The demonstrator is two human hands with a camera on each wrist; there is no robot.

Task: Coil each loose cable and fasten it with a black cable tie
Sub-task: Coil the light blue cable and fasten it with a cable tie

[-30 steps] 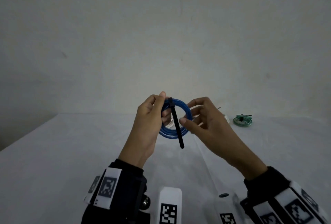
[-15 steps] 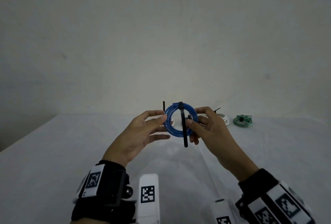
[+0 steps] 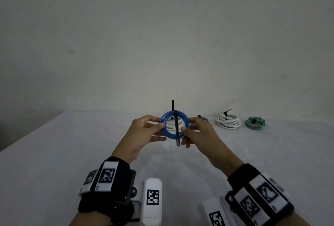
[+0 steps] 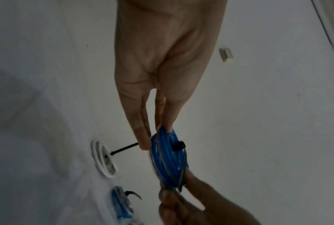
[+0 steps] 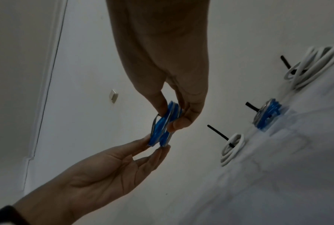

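A coiled blue cable (image 3: pixel 167 131) is held upright in the air above the white table (image 3: pixel 72 153), its ring facing me. A black cable tie (image 3: pixel 177 135) runs top to bottom across its right half, the tail hanging below. My left hand (image 3: pixel 160 123) pinches the ring's left rim between thumb and fingertips (image 5: pixel 163 148). My right hand (image 3: pixel 187 125) pinches the right rim (image 5: pixel 162 129) and the tie strap. In the left wrist view the tie's head (image 4: pixel 178 146) sits on the blue coil (image 4: pixel 166 158).
Tied coils lie along the table's far edge: a small white one (image 5: pixel 231 149) behind the held ring, a blue one (image 5: pixel 267 114), a larger white one (image 3: pixel 228 122) and a green one (image 3: pixel 255 123). Black tie tails stick up from them. A wall stands close behind.
My left hand let go of the ring's top, opened, and now pinches its left rim. My right hand took the right rim with the tie. The ring turned to face me.
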